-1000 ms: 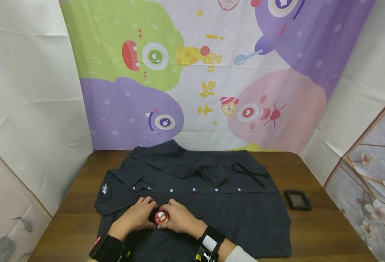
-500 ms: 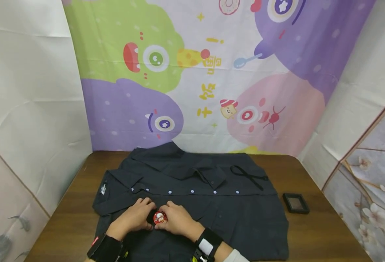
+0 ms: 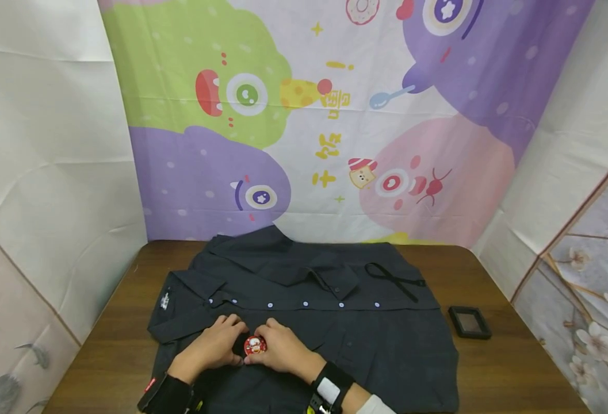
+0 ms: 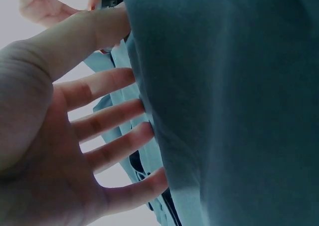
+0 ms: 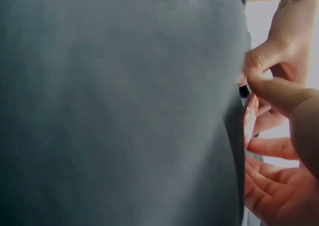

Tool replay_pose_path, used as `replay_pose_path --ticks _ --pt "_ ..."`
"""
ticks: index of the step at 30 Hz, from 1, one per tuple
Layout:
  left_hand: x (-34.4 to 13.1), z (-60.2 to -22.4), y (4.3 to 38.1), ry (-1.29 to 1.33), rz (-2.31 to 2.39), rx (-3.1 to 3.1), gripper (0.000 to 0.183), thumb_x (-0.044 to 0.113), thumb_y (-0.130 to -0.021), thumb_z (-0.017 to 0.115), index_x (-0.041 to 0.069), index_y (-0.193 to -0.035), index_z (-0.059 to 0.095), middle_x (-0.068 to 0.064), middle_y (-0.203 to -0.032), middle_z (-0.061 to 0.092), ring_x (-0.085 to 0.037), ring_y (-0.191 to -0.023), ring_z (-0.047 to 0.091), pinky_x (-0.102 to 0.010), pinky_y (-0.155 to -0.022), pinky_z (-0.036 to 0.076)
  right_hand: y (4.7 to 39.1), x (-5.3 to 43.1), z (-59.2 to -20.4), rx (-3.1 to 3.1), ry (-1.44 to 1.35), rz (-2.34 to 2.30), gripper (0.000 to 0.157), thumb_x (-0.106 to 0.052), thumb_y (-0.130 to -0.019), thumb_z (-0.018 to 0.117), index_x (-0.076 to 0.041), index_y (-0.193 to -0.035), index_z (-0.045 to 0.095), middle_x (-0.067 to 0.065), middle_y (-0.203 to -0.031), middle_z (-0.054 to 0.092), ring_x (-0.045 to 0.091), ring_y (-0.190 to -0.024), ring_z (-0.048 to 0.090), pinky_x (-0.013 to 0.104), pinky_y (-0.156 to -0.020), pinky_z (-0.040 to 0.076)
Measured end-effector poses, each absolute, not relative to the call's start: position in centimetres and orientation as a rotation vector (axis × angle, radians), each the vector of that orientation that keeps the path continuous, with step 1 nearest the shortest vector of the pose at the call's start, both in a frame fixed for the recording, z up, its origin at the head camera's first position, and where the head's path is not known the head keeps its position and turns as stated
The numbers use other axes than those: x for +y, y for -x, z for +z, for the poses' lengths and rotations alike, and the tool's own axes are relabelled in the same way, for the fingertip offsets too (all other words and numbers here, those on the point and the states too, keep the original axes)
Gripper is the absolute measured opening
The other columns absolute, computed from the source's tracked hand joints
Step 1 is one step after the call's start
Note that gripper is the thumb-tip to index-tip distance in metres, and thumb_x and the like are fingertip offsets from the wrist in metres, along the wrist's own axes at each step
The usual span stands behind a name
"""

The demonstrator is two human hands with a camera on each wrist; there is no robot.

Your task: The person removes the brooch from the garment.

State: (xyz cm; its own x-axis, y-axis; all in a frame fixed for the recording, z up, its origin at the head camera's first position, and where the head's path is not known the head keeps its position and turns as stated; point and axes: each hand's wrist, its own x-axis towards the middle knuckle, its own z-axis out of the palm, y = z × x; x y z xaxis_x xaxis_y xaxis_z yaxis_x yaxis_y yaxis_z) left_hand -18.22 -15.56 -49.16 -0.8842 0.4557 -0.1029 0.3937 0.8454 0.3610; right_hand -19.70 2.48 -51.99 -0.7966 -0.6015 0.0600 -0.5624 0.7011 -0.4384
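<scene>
A dark button-up shirt (image 3: 386, 345) lies spread over the table. On its lower left part my right hand (image 3: 283, 348) holds a round red badge (image 3: 255, 345) with a cartoon print, pinched between thumb and index finger. The badge shows edge-on in the right wrist view, close over the cloth. My left hand (image 3: 215, 344) is just left of the badge, beside a small black patch (image 3: 239, 345). In the left wrist view its fingers (image 4: 112, 116) are spread and fairly straight, their tips right at the cloth.
A row of light buttons (image 3: 305, 303) crosses the shirt, above the hands. A thin black strap (image 3: 397, 280) lies crossed on the shirt's upper right. Right of the shirt sits a small black frame (image 3: 469, 322) on the brown table (image 3: 516, 368). A cartoon cloth (image 3: 314, 126) hangs behind.
</scene>
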Motion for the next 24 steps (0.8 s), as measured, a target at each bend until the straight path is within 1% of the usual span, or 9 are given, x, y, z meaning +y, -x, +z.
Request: replay_pose_path --ticks 4,6,9,12,15,20,24 --pt "-15.61 -49.35 18.19 -0.661 0.501 2.832 0.049 0.023 -0.063 0.082 0.007 -0.105 0.06 -0.008 -0.108 0.053 -0.034 -0.104 0.047 -0.057 -0.075 0.049 19.88 2.77 -51.91 2.75 0.99 -0.699 0.059 -0.047 -0.067 0.077 -0.014 -0.113 0.06 -0.004 -0.089 0.049 0.003 -0.067 0.047 0.018 -0.06 0.044" --pt "-15.69 -49.47 18.18 -0.666 0.5 2.832 0.049 0.023 -0.064 0.082 0.008 -0.105 0.06 -0.008 -0.108 0.052 -0.034 -0.104 0.047 -0.058 -0.074 0.049 19.91 2.9 -51.81 2.735 1.01 -0.693 0.057 -0.042 -0.067 0.079 -0.014 -0.113 0.06 -0.003 -0.089 0.05 0.003 -0.069 0.047 0.018 -0.062 0.045" --pt "-15.76 -49.53 18.2 -0.68 0.505 2.833 0.049 0.024 -0.064 0.082 0.007 -0.105 0.06 -0.008 -0.108 0.052 -0.033 -0.103 0.047 -0.057 -0.073 0.049 19.9 3.05 -51.71 2.735 1.029 -0.693 0.051 -0.038 -0.068 0.08 -0.013 -0.109 0.062 -0.003 -0.087 0.05 0.003 -0.069 0.047 0.018 -0.063 0.045" --pt "-15.7 -49.57 18.27 -0.695 0.514 2.834 0.049 0.023 -0.065 0.082 0.007 -0.105 0.06 -0.008 -0.108 0.052 -0.033 -0.103 0.047 -0.055 -0.074 0.049 19.88 3.15 -51.61 2.755 1.024 -0.691 0.047 -0.04 -0.069 0.078 -0.012 -0.104 0.063 -0.003 -0.086 0.051 0.004 -0.069 0.047 0.019 -0.062 0.045" --pt "-15.59 -49.64 18.39 -0.672 0.515 2.835 0.049 0.024 -0.065 0.082 0.007 -0.106 0.06 -0.009 -0.109 0.053 -0.033 -0.104 0.047 -0.057 -0.075 0.049 19.92 3.19 -51.57 2.773 0.999 -0.706 0.046 -0.042 -0.07 0.077 -0.012 -0.102 0.063 -0.003 -0.086 0.052 0.004 -0.07 0.048 0.02 -0.061 0.045" --pt "-15.57 -49.7 18.56 -0.621 0.503 2.841 0.05 0.025 -0.064 0.082 0.008 -0.106 0.06 -0.009 -0.111 0.053 -0.033 -0.105 0.047 -0.059 -0.076 0.048 20.06 3.11 -51.75 2.785 0.96 -0.748 0.046 -0.042 -0.071 0.076 -0.012 -0.103 0.063 -0.004 -0.085 0.051 0.004 -0.069 0.047 0.02 -0.06 0.044" --pt "-15.57 -49.75 18.52 -0.641 0.504 2.844 0.05 0.024 -0.064 0.082 0.008 -0.106 0.06 -0.009 -0.11 0.053 -0.033 -0.105 0.048 -0.057 -0.077 0.049 19.89 3.19 -51.73 2.791 0.954 -0.758 0.047 -0.042 -0.071 0.076 -0.011 -0.104 0.064 -0.004 -0.084 0.051 0.004 -0.068 0.047 0.02 -0.059 0.044"
